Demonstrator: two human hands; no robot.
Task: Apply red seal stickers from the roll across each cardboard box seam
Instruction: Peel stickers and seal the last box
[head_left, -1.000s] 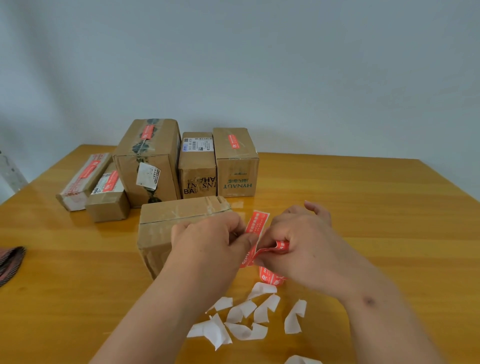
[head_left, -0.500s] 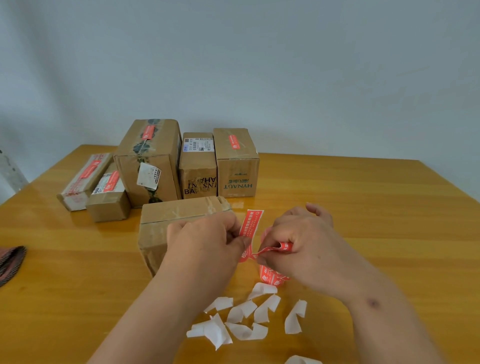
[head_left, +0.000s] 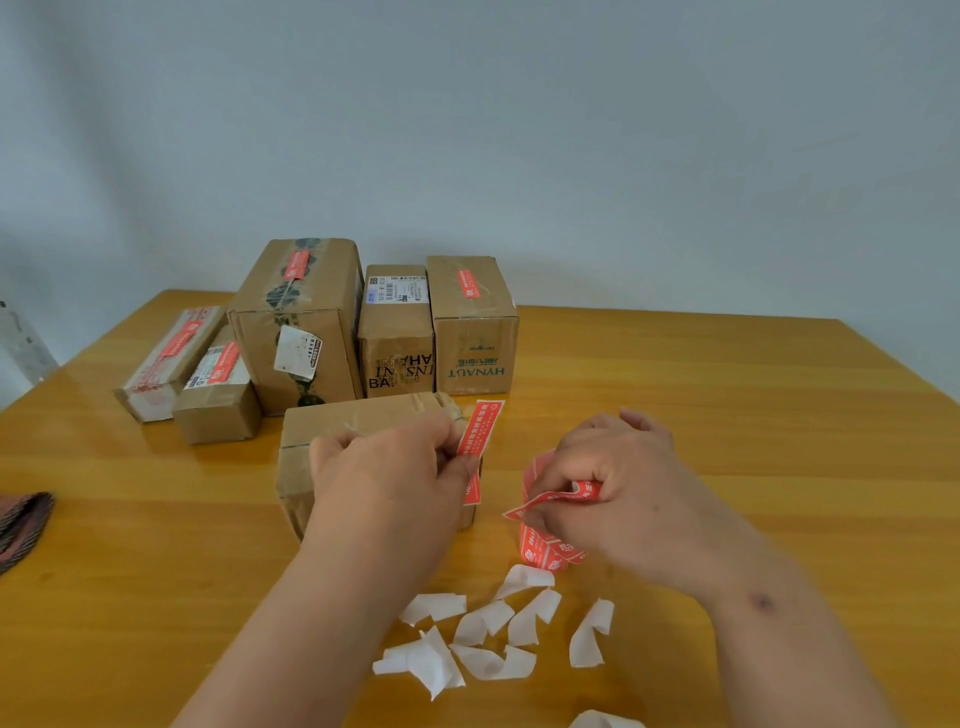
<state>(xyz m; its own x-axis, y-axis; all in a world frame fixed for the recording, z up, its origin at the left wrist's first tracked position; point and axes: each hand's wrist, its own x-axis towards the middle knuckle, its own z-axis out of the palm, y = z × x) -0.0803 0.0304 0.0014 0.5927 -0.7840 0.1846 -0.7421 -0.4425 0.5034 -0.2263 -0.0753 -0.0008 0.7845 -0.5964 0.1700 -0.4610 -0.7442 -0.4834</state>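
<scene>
My left hand (head_left: 395, 467) pinches a single red seal sticker (head_left: 480, 441) that stands upright beside the nearest cardboard box (head_left: 358, 421). That box lies on the table just behind my left hand, with clear tape on top and no red sticker in sight. My right hand (head_left: 613, 483) grips the red sticker roll (head_left: 550, 551), whose loose end curls out to the left of my fingers. The sticker and the roll are apart.
Five more boxes stand at the back of the wooden table (head_left: 727, 415), among them a tall box (head_left: 301, 322) and a HYNAUT box (head_left: 475, 332) with red stickers on top. White backing scraps (head_left: 483, 639) lie near the front. A dark cloth (head_left: 21, 525) sits at the left edge.
The sticker has come free of the roll. My left hand has pulled it up and left, my right hand has moved right with the roll, and a gap has opened between them.
</scene>
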